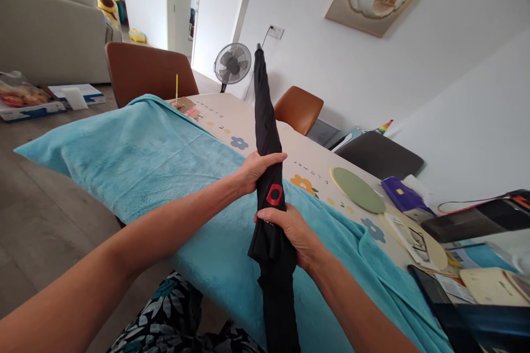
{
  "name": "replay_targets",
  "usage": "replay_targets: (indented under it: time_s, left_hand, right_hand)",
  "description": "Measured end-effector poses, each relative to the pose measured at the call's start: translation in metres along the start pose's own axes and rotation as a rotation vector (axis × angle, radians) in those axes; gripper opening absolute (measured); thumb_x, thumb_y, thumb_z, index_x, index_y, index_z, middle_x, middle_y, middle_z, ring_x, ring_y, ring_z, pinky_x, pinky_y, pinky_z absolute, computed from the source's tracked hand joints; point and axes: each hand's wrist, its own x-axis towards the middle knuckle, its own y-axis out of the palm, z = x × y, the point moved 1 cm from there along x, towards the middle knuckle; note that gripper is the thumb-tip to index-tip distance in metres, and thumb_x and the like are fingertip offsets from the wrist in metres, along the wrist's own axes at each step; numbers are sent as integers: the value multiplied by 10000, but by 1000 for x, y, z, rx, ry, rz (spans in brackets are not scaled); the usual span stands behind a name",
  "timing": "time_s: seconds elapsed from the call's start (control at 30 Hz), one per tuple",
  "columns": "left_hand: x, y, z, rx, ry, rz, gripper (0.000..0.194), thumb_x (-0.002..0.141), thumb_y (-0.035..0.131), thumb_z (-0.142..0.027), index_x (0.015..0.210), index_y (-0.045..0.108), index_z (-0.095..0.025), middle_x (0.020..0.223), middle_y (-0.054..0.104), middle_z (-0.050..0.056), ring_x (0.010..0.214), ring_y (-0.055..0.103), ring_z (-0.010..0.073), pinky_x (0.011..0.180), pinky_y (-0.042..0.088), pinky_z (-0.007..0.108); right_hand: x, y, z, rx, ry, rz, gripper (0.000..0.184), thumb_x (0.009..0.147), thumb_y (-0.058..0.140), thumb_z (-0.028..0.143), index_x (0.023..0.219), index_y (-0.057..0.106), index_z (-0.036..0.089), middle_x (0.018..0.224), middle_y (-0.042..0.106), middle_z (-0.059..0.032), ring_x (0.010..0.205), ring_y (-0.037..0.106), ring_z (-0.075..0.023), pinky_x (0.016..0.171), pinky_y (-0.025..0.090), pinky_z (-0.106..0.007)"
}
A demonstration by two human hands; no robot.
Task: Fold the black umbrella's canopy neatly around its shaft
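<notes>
A long black folded umbrella [264, 116] with a red mark stands nearly upright over the table's near edge, tip pointing up and away. My left hand [254, 170] wraps round its canopy just above the red mark. My right hand [292, 229] grips the bunched fabric just below the mark. Both hands are closed on the umbrella. Its lower end runs down out of view between my arms.
A turquoise towel [136, 154] covers the near part of a flower-print table [306, 168]. On the right lie a green round mat [356, 190], a purple box [403, 196], papers and dark cases. Brown chairs [144, 70], a fan [232, 64] and a sofa [45, 27] stand beyond.
</notes>
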Motion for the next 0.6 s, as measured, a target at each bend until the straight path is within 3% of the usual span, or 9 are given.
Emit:
replay_targets:
  time_s: [0.17, 0.23, 0.3, 0.4, 0.6]
  left_hand:
    - [-9, 7, -6, -316, -187, 367, 282, 756, 549, -404, 816, 544, -129, 787, 627, 95, 766, 603, 195, 749, 457, 372]
    - [-14, 10, -8, -424, -202, 424, 246, 773, 525, -366, 851, 543, -133, 813, 627, 89, 827, 601, 199, 805, 438, 396]
    - [-16, 9, -7, -463, -215, 415, 151, 754, 547, -285, 805, 536, -143, 683, 591, 29, 700, 598, 158, 758, 457, 359]
    - [-13, 4, -4, -462, -243, 374, 100, 715, 547, -177, 648, 476, -151, 505, 437, -49, 450, 463, 73, 570, 451, 263]
    - [-8, -1, -5, -475, -251, 340, 190, 681, 517, -128, 559, 376, -163, 476, 321, -67, 391, 337, 40, 452, 377, 210]
  right_hand:
    - [2, 1, -3, 314, -84, 301, 185, 654, 549, 277, 799, 548, 162, 654, 537, 3, 462, 458, -92, 410, 443, -235]
    - [4, 5, -4, 412, -117, 432, 228, 651, 531, 300, 844, 538, 179, 648, 504, 22, 435, 414, -77, 379, 428, -224]
    - [7, 9, -7, 454, -103, 492, 250, 654, 529, 324, 858, 536, 179, 645, 496, 27, 426, 405, -71, 373, 428, -217]
    - [9, 12, -12, 433, -42, 434, 283, 705, 514, 390, 856, 548, 153, 701, 551, -13, 488, 492, -101, 425, 473, -249]
    - [-12, -2, -7, 220, 24, 256, 509, 768, 425, 574, 944, 595, 127, 907, 630, -119, 779, 617, -224, 684, 507, -365]
